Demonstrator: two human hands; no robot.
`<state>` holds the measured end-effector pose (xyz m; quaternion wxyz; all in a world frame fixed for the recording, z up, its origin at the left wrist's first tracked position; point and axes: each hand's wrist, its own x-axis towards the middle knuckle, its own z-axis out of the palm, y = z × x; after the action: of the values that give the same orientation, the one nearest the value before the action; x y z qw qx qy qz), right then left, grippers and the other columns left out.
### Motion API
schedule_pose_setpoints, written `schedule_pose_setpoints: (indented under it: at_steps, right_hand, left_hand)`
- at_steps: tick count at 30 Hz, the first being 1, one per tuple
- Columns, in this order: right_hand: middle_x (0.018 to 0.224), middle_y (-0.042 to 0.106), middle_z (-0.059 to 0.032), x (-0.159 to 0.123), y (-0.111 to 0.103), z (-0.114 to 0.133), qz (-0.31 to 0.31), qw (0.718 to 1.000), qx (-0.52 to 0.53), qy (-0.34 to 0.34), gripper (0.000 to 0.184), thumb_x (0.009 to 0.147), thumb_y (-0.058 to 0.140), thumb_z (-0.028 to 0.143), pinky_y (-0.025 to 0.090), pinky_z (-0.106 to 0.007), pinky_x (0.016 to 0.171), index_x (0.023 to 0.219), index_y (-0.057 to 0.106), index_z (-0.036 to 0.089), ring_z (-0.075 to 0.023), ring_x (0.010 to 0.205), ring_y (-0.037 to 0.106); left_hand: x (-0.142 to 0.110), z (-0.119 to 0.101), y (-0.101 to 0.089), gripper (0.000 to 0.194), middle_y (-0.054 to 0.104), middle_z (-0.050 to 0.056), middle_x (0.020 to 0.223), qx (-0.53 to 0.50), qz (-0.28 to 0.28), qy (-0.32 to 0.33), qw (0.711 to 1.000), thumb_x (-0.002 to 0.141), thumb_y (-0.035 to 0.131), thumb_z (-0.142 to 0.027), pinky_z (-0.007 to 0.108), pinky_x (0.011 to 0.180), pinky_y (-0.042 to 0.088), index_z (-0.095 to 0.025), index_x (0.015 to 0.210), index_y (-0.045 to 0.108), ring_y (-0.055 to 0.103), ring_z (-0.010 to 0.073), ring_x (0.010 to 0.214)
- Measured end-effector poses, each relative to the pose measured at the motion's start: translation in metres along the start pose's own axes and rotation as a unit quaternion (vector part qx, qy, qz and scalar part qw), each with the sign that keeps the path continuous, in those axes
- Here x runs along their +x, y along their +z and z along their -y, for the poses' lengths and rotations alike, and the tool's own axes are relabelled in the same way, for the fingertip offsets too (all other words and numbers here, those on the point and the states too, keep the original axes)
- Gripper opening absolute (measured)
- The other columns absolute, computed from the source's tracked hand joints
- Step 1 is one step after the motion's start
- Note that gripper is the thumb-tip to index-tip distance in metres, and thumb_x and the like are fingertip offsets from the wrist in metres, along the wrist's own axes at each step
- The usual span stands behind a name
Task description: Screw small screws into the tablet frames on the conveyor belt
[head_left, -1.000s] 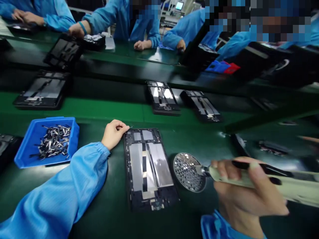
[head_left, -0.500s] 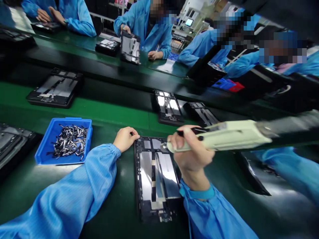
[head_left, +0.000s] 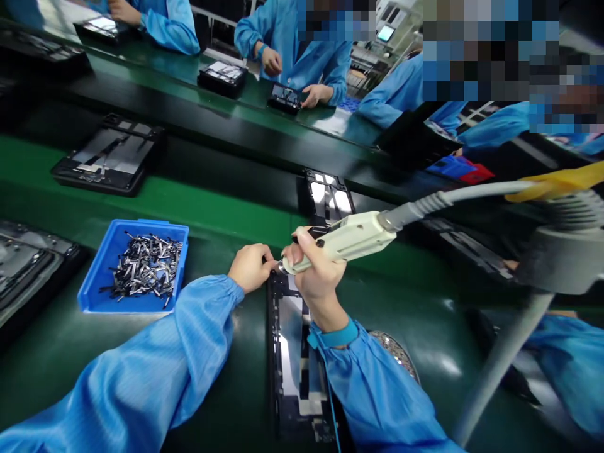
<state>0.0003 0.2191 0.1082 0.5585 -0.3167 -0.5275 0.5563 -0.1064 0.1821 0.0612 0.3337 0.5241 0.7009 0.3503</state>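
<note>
Fingers of the right hand (head_left: 323, 277) wrap a cream corded tool (head_left: 365, 236); left hand (head_left: 250, 267), nearer the opened device's (head_left: 289, 311) far-left corner, meets the tool's tip, grip indeterminable. Device lies on the desk (head_left: 240, 402) nearside, long axis toward wearer.

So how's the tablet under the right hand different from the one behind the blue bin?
The right hand and sleeve partly hide the near tablet; no hand covers the far tablet. A cream tool is at the near tablet's top edge; none touches the far tablet. Both have black frames and silvery panels.
</note>
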Motion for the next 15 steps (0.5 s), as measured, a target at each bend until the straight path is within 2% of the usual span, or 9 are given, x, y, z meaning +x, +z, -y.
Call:
schedule_pose_setpoints:
  at_steps: [4, 8, 15]
  right_hand:
    - [0.044, 0.048, 0.0079, 0.0, 0.002, -0.006, -0.019, 1.0, -0.008, -0.001, 0.037, 0.073, 0.085, 0.042, 0.043, -0.029, 0.045, 0.061, 0.057, 0.021, -0.0097, 0.039, 0.044]
    - [0.046, 0.046, 0.0077, 0.0, 0.0, -0.012, -0.006, 1.0, -0.026, -0.005, 0.045, 0.074, 0.085, 0.045, 0.043, -0.029, 0.047, 0.058, 0.05, 0.023, -0.0098, 0.041, 0.045]
    - [0.051, 0.048, 0.0081, 0.001, 0.004, -0.018, -0.012, 0.999, -0.044, -0.003, 0.05, 0.07, 0.087, 0.052, 0.045, -0.029, 0.051, 0.064, 0.046, 0.024, -0.0107, 0.046, 0.048]
  left_hand:
    - [0.0, 0.001, 0.001, 0.02, 0.061, -0.001, 0.063, 0.005, -0.002, 0.002, 1.0, 0.081, 0.068, -0.006, 0.026, 0.066, 0.042, -0.018, 0.065, 0.064, 0.051, 0.0133, 0.059]
    - [0.0, 0.002, 0.002, 0.02, 0.063, 0.0, 0.066, 0.007, 0.0, 0.003, 1.0, 0.082, 0.066, -0.007, 0.028, 0.07, 0.042, -0.019, 0.066, 0.062, 0.056, 0.0159, 0.063]
    - [-0.001, 0.006, 0.001, 0.017, 0.068, 0.003, 0.075, 0.02, 0.01, -0.003, 1.0, 0.084, 0.063, -0.008, 0.029, 0.077, 0.045, -0.019, 0.071, 0.064, 0.064, 0.0199, 0.075]
